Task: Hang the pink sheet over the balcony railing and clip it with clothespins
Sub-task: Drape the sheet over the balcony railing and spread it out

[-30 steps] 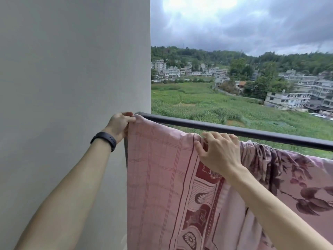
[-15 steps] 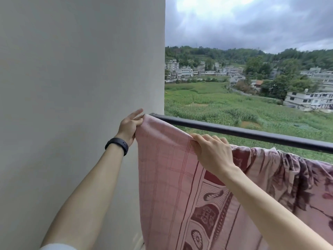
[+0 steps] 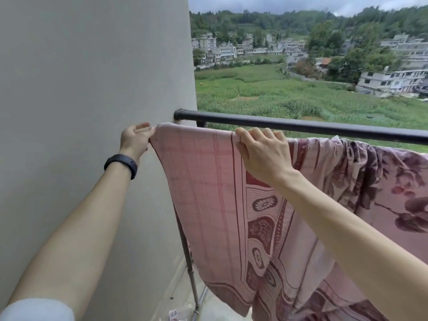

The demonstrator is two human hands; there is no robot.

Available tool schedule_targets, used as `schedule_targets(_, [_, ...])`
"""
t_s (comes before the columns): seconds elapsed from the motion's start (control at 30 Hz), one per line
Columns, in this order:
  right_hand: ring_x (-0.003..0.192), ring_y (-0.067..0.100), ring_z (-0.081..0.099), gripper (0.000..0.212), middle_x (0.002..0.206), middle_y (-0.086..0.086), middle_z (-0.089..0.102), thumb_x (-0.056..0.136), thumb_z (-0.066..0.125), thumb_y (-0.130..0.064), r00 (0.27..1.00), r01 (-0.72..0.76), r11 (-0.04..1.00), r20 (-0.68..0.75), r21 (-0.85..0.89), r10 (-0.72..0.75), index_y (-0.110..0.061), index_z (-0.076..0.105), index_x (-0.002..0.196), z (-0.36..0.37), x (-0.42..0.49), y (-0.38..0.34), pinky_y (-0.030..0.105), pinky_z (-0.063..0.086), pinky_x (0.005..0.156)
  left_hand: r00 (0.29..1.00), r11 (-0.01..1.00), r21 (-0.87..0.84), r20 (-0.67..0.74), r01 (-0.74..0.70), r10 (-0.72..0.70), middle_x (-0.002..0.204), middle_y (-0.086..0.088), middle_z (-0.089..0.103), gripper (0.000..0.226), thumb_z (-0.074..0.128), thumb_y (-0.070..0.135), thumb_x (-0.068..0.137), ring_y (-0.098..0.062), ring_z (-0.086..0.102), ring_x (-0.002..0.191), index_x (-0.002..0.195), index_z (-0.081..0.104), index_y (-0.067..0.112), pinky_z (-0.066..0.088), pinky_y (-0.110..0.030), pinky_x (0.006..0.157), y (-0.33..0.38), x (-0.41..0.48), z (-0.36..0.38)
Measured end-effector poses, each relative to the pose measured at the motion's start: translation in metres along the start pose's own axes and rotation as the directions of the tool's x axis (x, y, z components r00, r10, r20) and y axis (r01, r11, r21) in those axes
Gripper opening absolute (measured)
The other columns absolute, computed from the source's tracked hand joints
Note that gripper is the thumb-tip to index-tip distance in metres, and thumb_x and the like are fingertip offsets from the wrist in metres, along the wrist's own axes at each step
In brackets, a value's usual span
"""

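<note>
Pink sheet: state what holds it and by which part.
Both hands hold the pink sheet: the left hand pinches its top corner beside the wall, and the right hand grips its upper edge farther along, fingers curled over the top.

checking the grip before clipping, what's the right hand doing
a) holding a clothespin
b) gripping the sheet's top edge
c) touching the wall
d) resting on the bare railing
b: the right hand has its fingers curled over the top edge of the pink sheet, thumb on the near side, just below the black railing.
</note>
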State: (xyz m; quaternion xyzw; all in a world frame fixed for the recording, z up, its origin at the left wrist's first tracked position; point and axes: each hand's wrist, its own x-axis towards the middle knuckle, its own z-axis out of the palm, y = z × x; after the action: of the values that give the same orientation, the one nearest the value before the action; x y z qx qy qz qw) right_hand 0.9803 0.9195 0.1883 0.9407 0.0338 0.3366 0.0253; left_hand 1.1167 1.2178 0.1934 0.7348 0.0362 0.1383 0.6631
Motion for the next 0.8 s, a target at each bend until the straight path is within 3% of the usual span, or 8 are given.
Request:
schedule_targets(0.1, [0.112,0.027,0.060,0.038,0.133,-0.004,0.063,0.104,0.042,-0.034,0.995,0.064,0.996,-0.085,0.060,-0.059,-0.025,0.053,0.139,0.005,-0.011,0.010,0.043,0.040,0.096,0.981,0.997,0.031,-0.176,-0.075,0.079,0.103,0.000,0.069,0.016,0.068,0.019,0.088,-0.019,0.067,0.093,0.103,0.063,0.023,0.056,-0.032,0.083,-0.003,0.002,0.006])
schedule_targets(0.23, [0.128,0.024,0.054,0.041,0.142,-0.002,0.058,0.101,0.049,-0.026,0.978,0.153,0.985,-0.157,0.082,-0.139,-0.020,0.055,0.141,0.007,-0.023,0.022,0.041,0.037,0.108,0.966,0.997,0.036,-0.247,-0.076,0.082,0.094,0.002,0.069,0.009,0.063,0.015,0.090,-0.017,0.067,0.089,0.097,0.063,0.022,0.049,-0.018,0.068,-0.007,-0.009,0.026])
schedule_targets(0.4, [0.122,0.025,0.057,0.044,0.132,0.000,0.064,0.096,0.048,-0.045,0.986,-0.142,0.989,-0.079,0.044,0.145,-0.024,0.057,0.134,-0.027,-0.017,0.029,0.049,0.029,0.109,0.963,0.997,0.081,-0.270,0.008,0.014,0.110,-0.004,0.067,0.024,0.053,0.013,0.088,-0.024,0.063,0.101,0.108,0.063,0.019,0.048,-0.027,0.081,0.000,-0.019,0.032])
schedule_targets(0.5, [0.123,0.024,0.056,0.051,0.129,-0.002,0.067,0.097,0.038,-0.054,0.967,-0.252,0.968,-0.030,0.013,0.252,-0.025,0.057,0.134,-0.048,-0.030,0.054,0.052,0.022,0.114,0.933,0.914,0.400,-0.301,-0.064,0.197,0.132,-0.015,0.052,0.035,0.047,0.014,0.089,-0.035,0.047,0.122,0.122,0.059,0.017,0.042,-0.041,0.099,0.007,-0.039,0.043])
schedule_targets(0.57, [0.121,0.024,0.057,0.052,0.124,-0.004,0.069,0.098,0.031,-0.055,0.950,-0.308,0.951,-0.047,0.009,0.308,-0.027,0.057,0.133,-0.063,-0.046,0.078,0.051,0.020,0.114,0.857,0.777,0.542,-0.183,-0.321,0.482,0.138,-0.015,0.047,0.038,0.052,0.017,0.088,-0.035,0.040,0.129,0.125,0.058,0.016,0.038,-0.048,0.105,0.013,-0.065,0.066])
schedule_targets(0.63, [0.117,0.025,0.059,0.053,0.121,-0.005,0.070,0.098,0.023,-0.055,0.934,-0.356,0.934,-0.028,-0.022,0.356,-0.030,0.061,0.126,-0.074,-0.062,0.103,0.050,0.026,0.111,0.728,0.603,0.543,0.023,-0.585,0.686,0.137,-0.011,0.051,0.039,0.056,0.022,0.086,-0.029,0.045,0.128,0.124,0.059,0.017,0.036,-0.048,0.107,0.021,-0.098,0.100])
schedule_targets(0.7, [0.108,0.025,0.063,0.057,0.116,-0.004,0.072,0.098,0.017,-0.058,0.929,-0.369,0.928,0.014,-0.056,0.370,-0.031,0.064,0.116,-0.078,-0.072,0.126,0.047,0.037,0.100,0.626,0.470,0.497,0.207,-0.729,0.752,0.134,-0.004,0.056,0.038,0.054,0.031,0.089,-0.021,0.048,0.126,0.124,0.060,0.019,0.032,-0.046,0.109,0.025,-0.130,0.144])
schedule_targets(0.8, [0.092,0.026,0.067,0.061,0.100,-0.002,0.073,0.099,0.017,-0.063,0.957,-0.290,0.955,-0.001,-0.071,0.290,-0.027,0.065,0.108,-0.072,-0.078,0.144,0.043,0.045,0.084,0.587,0.405,0.459,0.384,-0.791,0.712,0.113,0.002,0.068,0.039,0.037,0.044,0.096,-0.018,0.057,0.111,0.118,0.062,0.024,0.028,-0.044,0.109,0.031,-0.166,0.202])
